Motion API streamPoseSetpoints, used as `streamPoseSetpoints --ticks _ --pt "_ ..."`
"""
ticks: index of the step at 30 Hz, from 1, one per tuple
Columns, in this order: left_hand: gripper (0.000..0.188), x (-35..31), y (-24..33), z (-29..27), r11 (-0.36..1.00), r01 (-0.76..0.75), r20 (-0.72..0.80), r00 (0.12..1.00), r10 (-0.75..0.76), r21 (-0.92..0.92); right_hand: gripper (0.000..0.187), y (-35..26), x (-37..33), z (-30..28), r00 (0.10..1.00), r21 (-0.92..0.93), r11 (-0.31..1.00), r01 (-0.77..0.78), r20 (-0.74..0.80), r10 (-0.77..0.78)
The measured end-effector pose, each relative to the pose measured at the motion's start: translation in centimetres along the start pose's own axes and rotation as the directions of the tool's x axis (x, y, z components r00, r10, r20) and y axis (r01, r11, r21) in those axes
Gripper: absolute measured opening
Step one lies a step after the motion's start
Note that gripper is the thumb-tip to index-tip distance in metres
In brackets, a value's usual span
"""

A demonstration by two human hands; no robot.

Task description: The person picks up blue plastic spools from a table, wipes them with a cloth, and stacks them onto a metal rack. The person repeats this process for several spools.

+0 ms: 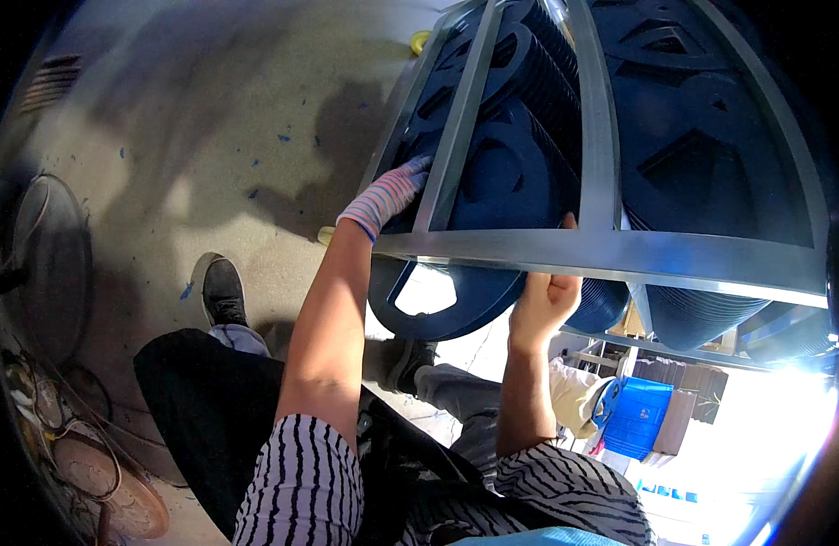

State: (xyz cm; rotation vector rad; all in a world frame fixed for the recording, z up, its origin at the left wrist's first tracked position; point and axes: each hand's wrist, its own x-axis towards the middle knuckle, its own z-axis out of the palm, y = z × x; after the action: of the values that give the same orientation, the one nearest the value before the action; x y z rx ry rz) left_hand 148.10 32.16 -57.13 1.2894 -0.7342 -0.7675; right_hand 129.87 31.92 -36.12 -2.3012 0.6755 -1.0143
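A metal rack (611,259) holds stacks of dark blue, plate-like pieces with cut-out openings. One dark blue ring-shaped piece (438,325) sticks out below the rack's near bar. My left hand (397,193), in a striped glove with grey-blue fingertips, reaches in at the rack's left side. Its fingers lie against the dark blue pieces, partly lost in shadow behind an upright. My bare right hand (542,309) is under the near bar at the ring piece's right edge. Its fingers are curled, and one fingertip shows above the bar; the grip itself is partly hidden.
More stacked dark blue pieces (702,146) fill the rack's right section. A blue container (640,417) and a cream-coloured bundle (574,396) stand beyond it at lower right. On the left are a round dark disc (51,268), loose cables and a brown rounded object (110,487). Blue scraps dot the floor.
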Motion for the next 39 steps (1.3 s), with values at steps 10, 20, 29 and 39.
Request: streamPoseSetpoints --ticks 10,20,29,39 --pt "0.048 0.5 0.6 0.6 0.993 0.074 0.029 0.997 -0.071 -0.093 0.008 -1.2 1.8 0.8 0.98 -0.123 0.973 0.194 -0.031 -0.199" --pt "0.058 1.0 0.8 0.2 0.991 0.126 0.032 0.992 -0.125 -0.05 0.008 2.8 3.6 0.8 0.989 0.211 0.969 0.131 0.039 -0.142" --pt "0.053 0.7 -0.1 0.5 0.991 0.13 -0.072 0.989 -0.131 -0.023 0.032 8.5 10.3 1.5 0.92 -0.335 0.859 0.387 0.081 -0.382" --pt "0.057 0.9 -2.2 1.2 0.984 0.179 0.018 0.984 -0.179 0.028 0.021 6.2 11.8 4.9 0.973 -0.365 0.919 0.15 -0.108 -0.202"
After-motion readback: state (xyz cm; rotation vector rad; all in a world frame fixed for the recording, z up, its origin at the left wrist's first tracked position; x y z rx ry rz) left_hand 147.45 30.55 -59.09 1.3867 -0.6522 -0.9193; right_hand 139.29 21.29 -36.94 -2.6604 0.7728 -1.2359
